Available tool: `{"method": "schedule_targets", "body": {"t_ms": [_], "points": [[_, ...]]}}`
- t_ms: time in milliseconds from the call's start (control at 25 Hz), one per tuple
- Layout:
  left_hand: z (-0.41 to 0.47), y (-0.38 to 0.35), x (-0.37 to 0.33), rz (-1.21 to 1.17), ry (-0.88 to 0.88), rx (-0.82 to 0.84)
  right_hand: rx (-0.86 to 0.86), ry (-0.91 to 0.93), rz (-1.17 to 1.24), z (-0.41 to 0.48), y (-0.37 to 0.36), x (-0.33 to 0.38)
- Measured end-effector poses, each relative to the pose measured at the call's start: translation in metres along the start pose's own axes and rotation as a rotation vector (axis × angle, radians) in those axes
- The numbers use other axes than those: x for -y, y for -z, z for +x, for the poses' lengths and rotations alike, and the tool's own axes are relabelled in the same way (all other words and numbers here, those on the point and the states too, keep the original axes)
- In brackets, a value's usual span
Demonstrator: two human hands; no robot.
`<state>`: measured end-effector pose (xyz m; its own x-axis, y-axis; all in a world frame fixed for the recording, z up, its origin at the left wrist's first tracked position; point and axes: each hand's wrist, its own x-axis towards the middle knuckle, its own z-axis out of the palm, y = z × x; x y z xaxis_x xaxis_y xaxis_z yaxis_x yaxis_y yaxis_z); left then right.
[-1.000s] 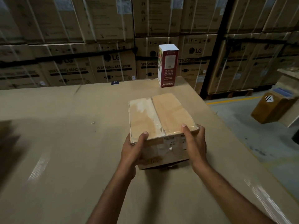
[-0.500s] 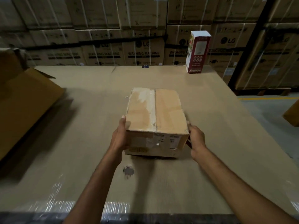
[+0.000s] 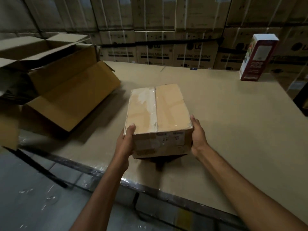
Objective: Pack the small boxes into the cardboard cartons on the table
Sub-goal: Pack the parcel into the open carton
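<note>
A small taped brown box (image 3: 158, 117) with labels on its near face is held just above the cardboard-covered table (image 3: 225, 130), a shadow beneath it. My left hand (image 3: 125, 142) grips its left near corner, thumb on top. My right hand (image 3: 198, 135) clasps its right near edge. At the left stand open cardboard cartons: a large one (image 3: 66, 90) with its flaps spread, and another open carton (image 3: 33, 47) behind it. Their insides are dark and hidden.
A tall red and white product box (image 3: 256, 59) stands upright at the table's far right corner. Stacked washing machine cartons (image 3: 166, 50) wall off the back. The table's plastic-wrapped near edge (image 3: 93, 170) runs diagonally, with grey floor (image 3: 33, 197) below left.
The view has swung left, bringing the open cartons into sight. The small box has been carried left and lifted slightly off the table, both hands still holding it.
</note>
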<state>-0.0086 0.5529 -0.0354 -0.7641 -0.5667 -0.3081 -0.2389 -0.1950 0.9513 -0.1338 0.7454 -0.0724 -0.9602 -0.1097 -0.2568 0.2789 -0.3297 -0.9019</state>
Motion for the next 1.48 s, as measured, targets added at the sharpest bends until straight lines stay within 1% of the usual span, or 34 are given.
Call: {"method": "schedule_targets", "body": {"t_ms": [80, 240, 440, 600, 680, 880, 1080, 1200, 1280, 1400, 1480], "points": [[0.007, 0.027, -0.008, 0.002, -0.011, -0.016, 0.034, 0.021, -0.017, -0.006, -0.030, -0.003], [0.030, 0.081, -0.019, 0.006, -0.007, -0.008, 0.025, 0.112, -0.111, -0.012, -0.091, -0.007], [0.077, 0.140, -0.037, 0.018, 0.001, 0.155, -0.104, 0.160, -0.107, -0.014, -0.145, -0.032], [0.106, 0.175, -0.056, 0.010, -0.043, 0.229, -0.131, 0.178, -0.038, -0.020, -0.185, -0.036], [0.117, 0.187, -0.069, 0.006, -0.073, 0.239, -0.134, 0.214, -0.022, -0.022, -0.203, -0.032], [0.147, 0.204, -0.101, -0.017, -0.155, 0.252, -0.079, 0.312, -0.009, -0.009, -0.240, -0.019], [0.174, 0.210, -0.099, 0.008, -0.167, 0.241, 0.017, 0.272, 0.008, 0.014, -0.254, -0.028], [0.185, 0.211, -0.090, 0.003, -0.138, 0.235, 0.019, 0.232, 0.036, 0.023, -0.260, -0.035], [0.190, 0.207, -0.094, -0.001, -0.157, 0.238, 0.011, 0.238, 0.015, 0.030, -0.259, -0.034], [0.193, 0.200, -0.115, 0.009, -0.214, 0.267, 0.056, 0.321, -0.058, 0.032, -0.261, -0.012], [0.196, 0.200, -0.138, 0.036, -0.317, 0.327, 0.087, 0.396, -0.088, 0.031, -0.266, 0.013]]}}
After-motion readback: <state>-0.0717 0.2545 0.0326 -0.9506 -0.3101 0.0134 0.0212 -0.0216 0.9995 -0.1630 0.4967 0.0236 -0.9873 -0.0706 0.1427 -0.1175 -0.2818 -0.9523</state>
